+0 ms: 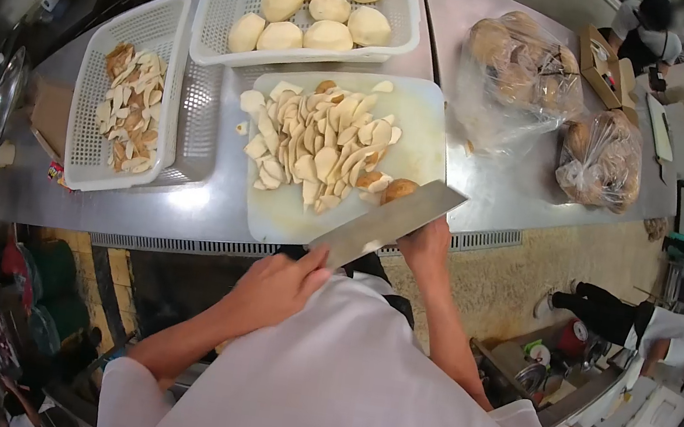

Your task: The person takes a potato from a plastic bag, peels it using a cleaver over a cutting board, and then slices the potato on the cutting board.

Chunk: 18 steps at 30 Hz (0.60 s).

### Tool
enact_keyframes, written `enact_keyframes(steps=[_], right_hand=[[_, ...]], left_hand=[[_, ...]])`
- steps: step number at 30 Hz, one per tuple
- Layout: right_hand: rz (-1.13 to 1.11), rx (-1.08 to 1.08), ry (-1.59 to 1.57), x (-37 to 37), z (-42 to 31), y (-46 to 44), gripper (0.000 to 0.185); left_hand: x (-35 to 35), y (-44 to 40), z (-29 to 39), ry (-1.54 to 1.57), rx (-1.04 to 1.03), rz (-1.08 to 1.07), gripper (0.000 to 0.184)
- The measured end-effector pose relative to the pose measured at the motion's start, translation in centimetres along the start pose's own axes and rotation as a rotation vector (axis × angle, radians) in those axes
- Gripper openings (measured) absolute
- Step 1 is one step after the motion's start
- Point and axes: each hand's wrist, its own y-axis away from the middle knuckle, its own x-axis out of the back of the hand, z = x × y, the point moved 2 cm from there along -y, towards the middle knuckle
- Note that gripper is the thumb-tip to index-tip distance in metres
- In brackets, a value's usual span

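Observation:
My left hand (283,284) is closed around the handle end of a cleaver (389,225), whose broad blade slants up to the right over the board's front right corner. Behind the blade's far end is my right hand (427,246); the blade hides its fingers, so I cannot tell if they hold anything. A brown-skinned tuber piece (399,190) shows just past the blade's upper edge. On the whitish cutting board (422,119) lies a heap of thin pale slices (326,140), a few with brown skin.
A white basket (200,38) with several peeled tubers (329,35) stands behind the board. Left of it, another basket (173,100) holds peelings (132,107). Bagged brown tubers (524,60) and a cardboard box (602,71) lie to the right. Other people (668,337) stand farther right.

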Motion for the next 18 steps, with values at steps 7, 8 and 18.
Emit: enact_keyframes(steps=[7, 8, 18], right_hand=[[-0.004, -0.079, -0.099, 0.7, -0.5, 0.1, 0.074], [-0.005, -0.082, -0.105, 0.4, -0.4, 0.0, 0.074], [-0.005, -0.131, -0.012, 0.8, -0.7, 0.3, 0.076]], left_hand=[[-1.5, -4.9, 1.5, 0.073, -0.057, 0.021, 0.046], [-1.0, -2.8, 1.4, 0.065, -0.022, 0.014, 0.044], [-0.7, -5.7, 1.1, 0.267, 0.067, -0.047, 0.048]])
